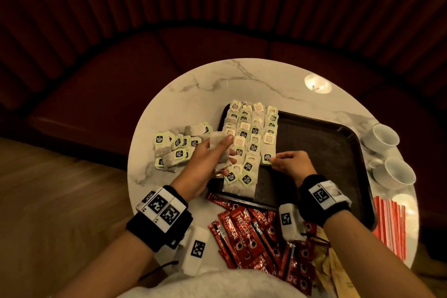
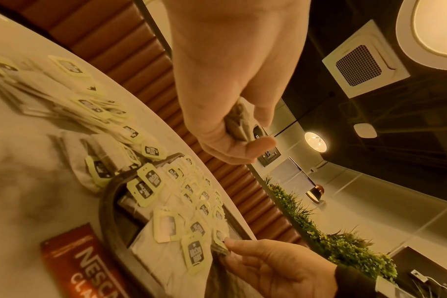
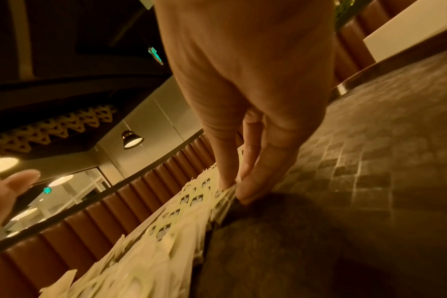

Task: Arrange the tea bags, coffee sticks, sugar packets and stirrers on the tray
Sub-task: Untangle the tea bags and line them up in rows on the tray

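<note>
A dark tray (image 1: 321, 152) sits on the round marble table (image 1: 242, 80); rows of tea bags with pale green tags (image 1: 251, 135) cover its left part. My left hand (image 1: 212, 155) hovers over the tray's left edge and grips a small bunch of tea bags (image 1: 219, 145), also seen in the left wrist view as tea bags (image 2: 239, 125). My right hand (image 1: 287, 162) pinches a tea bag (image 1: 266, 158) at the right edge of the rows; its fingertips (image 3: 242, 193) touch the tray there. A loose heap of tea bags (image 1: 176, 147) lies left of the tray.
Red coffee sticks (image 1: 244, 232) are piled at the table's near edge, with brown packets (image 1: 331, 271) beside them. Red-striped stirrers or packets (image 1: 389, 225) lie at the right rim. Two white cups (image 1: 384, 135) (image 1: 399, 172) stand right of the tray. A padded bench curves behind.
</note>
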Demonstrator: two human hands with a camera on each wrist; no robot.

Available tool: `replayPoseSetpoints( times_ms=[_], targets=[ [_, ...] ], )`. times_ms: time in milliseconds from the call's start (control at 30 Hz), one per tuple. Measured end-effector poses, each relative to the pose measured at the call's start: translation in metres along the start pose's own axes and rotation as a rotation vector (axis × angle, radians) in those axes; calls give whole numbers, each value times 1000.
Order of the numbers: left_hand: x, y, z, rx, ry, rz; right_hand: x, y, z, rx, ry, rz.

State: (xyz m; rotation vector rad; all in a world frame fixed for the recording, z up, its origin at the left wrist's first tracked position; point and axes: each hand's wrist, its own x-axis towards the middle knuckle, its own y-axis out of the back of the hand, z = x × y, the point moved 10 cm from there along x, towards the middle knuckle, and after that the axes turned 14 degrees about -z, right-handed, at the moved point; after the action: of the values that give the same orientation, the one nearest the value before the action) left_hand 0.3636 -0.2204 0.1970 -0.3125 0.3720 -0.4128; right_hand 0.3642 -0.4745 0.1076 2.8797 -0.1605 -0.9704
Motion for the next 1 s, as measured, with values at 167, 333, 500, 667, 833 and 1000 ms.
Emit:
replayPoseSetpoints(
  times_ms=[167, 333, 500, 667, 833, 1000],
  targets=[
    [0, -1, -2, -64, 24, -3, -3, 1, -3, 6, 41, 31],
    [0, -8, 0, -116, 38, -18, -6, -2, -9, 9, 33, 42],
    [-1, -11, 3, -166, 24, -50, -9, 4, -24, -326, 73, 105],
    [-2, -13, 3, -176, 29, -85, -31, -1, -52, -515, 212, 124],
    [-2, -21, 1, -126, 61, -110, -85, -54, -90, -357, 411, -162],
    [1, -35, -4, -34, 100, -168, -110, -100, -95, -267, 479, -355]
  ],
)
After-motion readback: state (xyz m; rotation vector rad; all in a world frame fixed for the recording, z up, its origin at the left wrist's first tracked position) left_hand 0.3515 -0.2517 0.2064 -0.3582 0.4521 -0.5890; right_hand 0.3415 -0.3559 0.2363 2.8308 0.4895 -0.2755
